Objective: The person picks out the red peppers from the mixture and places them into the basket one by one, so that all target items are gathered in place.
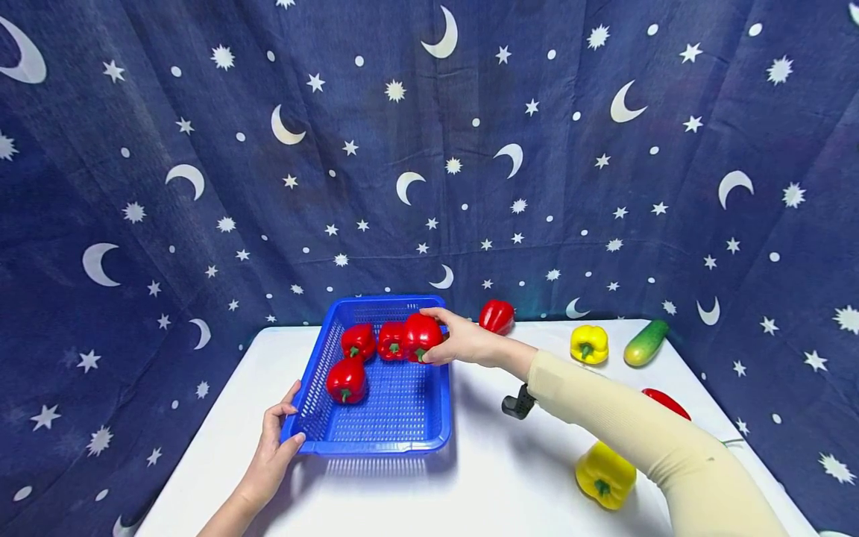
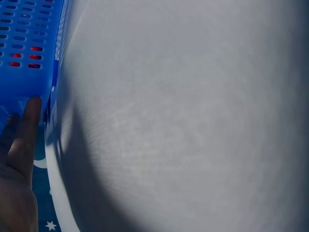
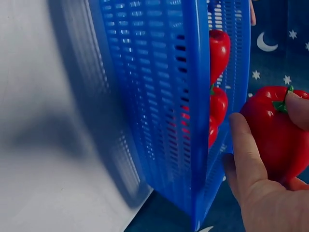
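My right hand (image 1: pixel 463 339) holds a red bell pepper (image 1: pixel 421 334) between thumb and fingers, over the right side of a blue plastic basket (image 1: pixel 372 449). In the right wrist view the same pepper (image 3: pixel 277 137) shows its green stem near the thumb. The basket contains several other red bell peppers, among them one toward the left (image 1: pixel 346 380). At the basket's near left corner, my left hand (image 1: pixel 271 451) grips the rim with thumb and fingers. The left wrist view shows only part of that hand (image 2: pixel 19 154) against the basket wall.
Right of the basket, a red bell pepper (image 1: pixel 496 317) lies at the table's back edge. Two yellow bell peppers (image 1: pixel 589 344), a green-yellow cucumber-like vegetable (image 1: pixel 646 343) and a red item (image 1: pixel 666 403), partly behind my right arm, lie farther right. A patterned curtain (image 1: pixel 429 164) stands behind.
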